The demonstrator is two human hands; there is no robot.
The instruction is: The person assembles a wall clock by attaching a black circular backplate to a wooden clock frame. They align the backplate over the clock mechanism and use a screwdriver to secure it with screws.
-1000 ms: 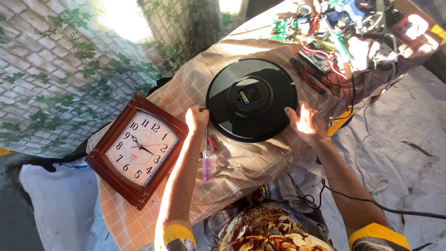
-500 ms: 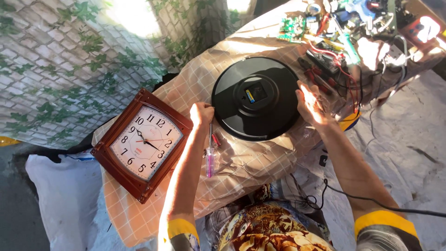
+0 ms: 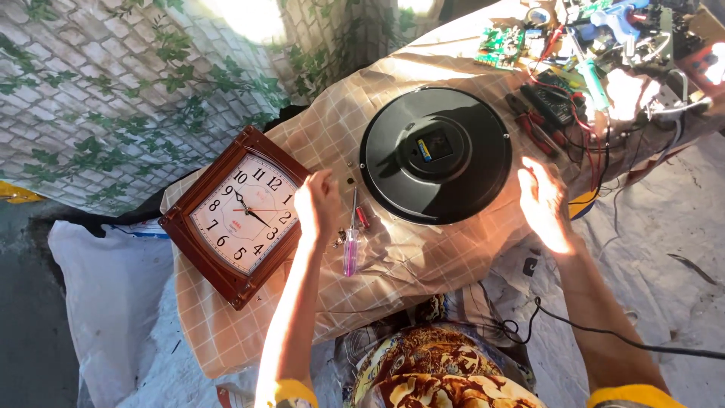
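A round black clock [image 3: 436, 154] lies face down on a checked beige cloth [image 3: 423, 261], its small battery compartment showing at the centre. My right hand [image 3: 545, 205] hovers open just right of its rim, holding nothing. My left hand [image 3: 317, 204] hangs over the cloth between the black clock and a square brown-framed wall clock [image 3: 242, 215] that lies face up; its fingers are loosely curled and I see nothing in it. A screwdriver with a clear pink handle [image 3: 350, 243] and a few small screws [image 3: 337, 240] lie just right of that hand.
Circuit boards [image 3: 498, 41], red-handled pliers [image 3: 536, 128], wires and tools crowd the table's far right end. A brick-pattern wall covering with ivy [image 3: 113, 91] lies to the left. White sheeting [image 3: 106, 302] covers the floor, and a black cable [image 3: 604, 336] runs across it on the right.
Both hands have come off the black clock's rim and drawn back toward me. The left hand now sits beside the square clock.
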